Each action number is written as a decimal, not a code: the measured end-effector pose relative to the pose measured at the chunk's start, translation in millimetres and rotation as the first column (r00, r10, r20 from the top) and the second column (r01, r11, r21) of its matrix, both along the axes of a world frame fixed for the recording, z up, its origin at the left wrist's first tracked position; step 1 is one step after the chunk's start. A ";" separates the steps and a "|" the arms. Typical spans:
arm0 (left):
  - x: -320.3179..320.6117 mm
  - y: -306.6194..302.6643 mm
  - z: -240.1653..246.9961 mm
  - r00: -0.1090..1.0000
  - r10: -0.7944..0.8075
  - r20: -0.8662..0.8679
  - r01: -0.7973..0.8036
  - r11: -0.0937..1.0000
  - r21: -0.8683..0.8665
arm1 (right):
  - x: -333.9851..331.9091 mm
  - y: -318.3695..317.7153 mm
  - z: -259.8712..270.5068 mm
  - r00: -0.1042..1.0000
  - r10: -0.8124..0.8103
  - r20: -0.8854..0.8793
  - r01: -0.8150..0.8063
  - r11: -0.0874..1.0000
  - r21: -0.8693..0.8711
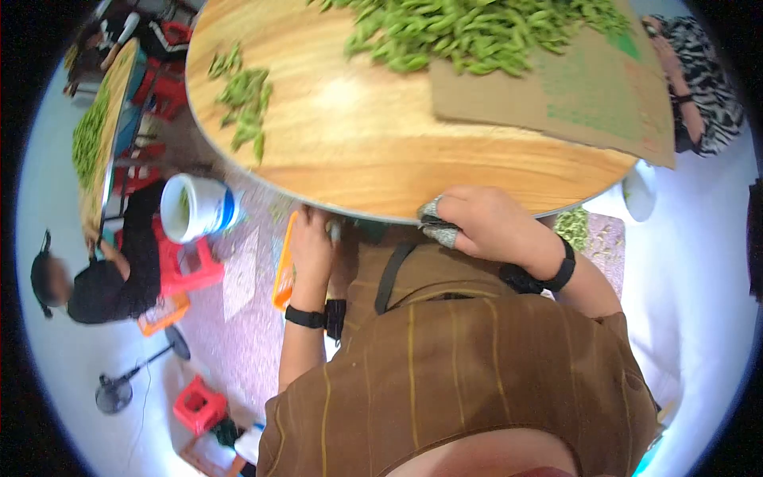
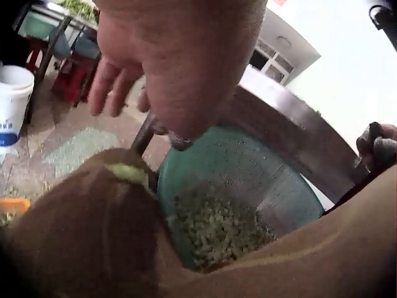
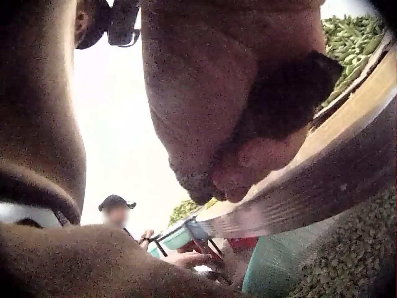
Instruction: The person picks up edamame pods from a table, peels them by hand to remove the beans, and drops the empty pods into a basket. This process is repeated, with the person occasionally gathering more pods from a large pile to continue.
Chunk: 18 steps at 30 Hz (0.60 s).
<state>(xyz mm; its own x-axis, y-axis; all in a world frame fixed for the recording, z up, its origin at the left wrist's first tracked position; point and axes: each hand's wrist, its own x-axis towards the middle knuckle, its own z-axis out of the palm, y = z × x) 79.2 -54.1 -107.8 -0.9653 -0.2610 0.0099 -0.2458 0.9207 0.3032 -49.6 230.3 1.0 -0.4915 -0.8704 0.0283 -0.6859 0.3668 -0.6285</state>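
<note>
My left hand (image 1: 311,250) is below the near edge of the round wooden table (image 1: 350,143), over my lap. In the left wrist view its fingers (image 2: 105,90) hang loosely apart, with nothing seen in them. A green basin (image 2: 248,152) holding shelled beans (image 2: 217,230) sits below it. My right hand (image 1: 489,222) is at the table's rim, fingers curled, grey covers (image 1: 441,236) on the thumb and a finger. I cannot tell whether it pinches anything; shadow hides the inside. Green bean pods (image 1: 453,36) are heaped across the table, partly on a cardboard sheet (image 1: 509,103).
A smaller group of pods (image 1: 246,103) lies at the table's left. On the floor are a white bucket (image 1: 187,215), an orange basket (image 1: 284,270) and red stools (image 1: 199,404). Other people sit left and right, one by a second table (image 1: 99,183). A fan (image 1: 115,393) stands lower left.
</note>
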 end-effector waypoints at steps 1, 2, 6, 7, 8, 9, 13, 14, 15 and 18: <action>-1.0 -0.3 -21.4 0.997 0.029 -0.065 -0.009 0.956 0.292 | -6.9 2.4 1.3 1.000 -0.030 0.000 0.030 0.999 -0.039; -0.7 -2.4 -36.2 0.991 0.075 -0.109 -0.002 0.831 0.556 | -14.8 4.0 2.1 0.999 -0.051 0.005 0.051 0.995 -0.085; 27.5 -25.0 -46.3 0.992 0.126 -0.028 -0.123 0.988 0.093 | -59.9 21.2 3.6 0.940 -0.338 -0.042 0.329 0.934 -0.139; 40.4 -38.4 -55.8 0.966 0.236 0.100 -0.245 0.966 0.081 | -71.9 24.7 8.6 0.900 -0.435 -0.037 0.433 0.900 -0.043; 52.0 -52.0 -61.3 0.913 0.341 0.223 -0.361 0.931 0.053 | -85.6 27.3 13.7 0.849 -0.527 -0.042 0.528 0.848 0.050; 64.0 -59.9 -59.8 0.913 0.343 0.219 -0.362 0.931 0.054 | -102.3 29.2 11.3 0.849 -0.526 -0.046 0.527 0.848 0.048; 67.6 -70.7 -18.5 0.903 0.390 0.178 -0.379 0.921 -0.094 | -156.4 17.8 5.8 0.738 -0.590 -0.328 0.585 0.802 -0.125; 60.6 -71.9 -5.0 0.892 0.406 0.198 -0.413 0.911 -0.008 | -162.5 10.2 7.0 0.680 -0.573 -0.458 0.568 0.806 -0.165; 56.7 -85.1 -5.7 0.911 0.380 0.162 -0.397 0.913 0.094 | -164.4 2.1 6.7 0.657 -0.612 -0.440 0.640 0.762 -0.103; 25.5 -66.7 49.6 0.940 0.319 -0.124 -0.319 0.947 0.020 | -167.7 -11.3 -3.8 0.665 -0.630 -0.402 0.664 0.745 -0.068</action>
<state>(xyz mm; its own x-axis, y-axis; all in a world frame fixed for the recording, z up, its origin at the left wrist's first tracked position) 104.7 -120.8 -58.2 -0.8224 -0.5553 0.1239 -0.4875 0.8001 0.3496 -217.4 219.0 -2.8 -0.8950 -0.3449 0.2828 -0.4275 0.8443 -0.3232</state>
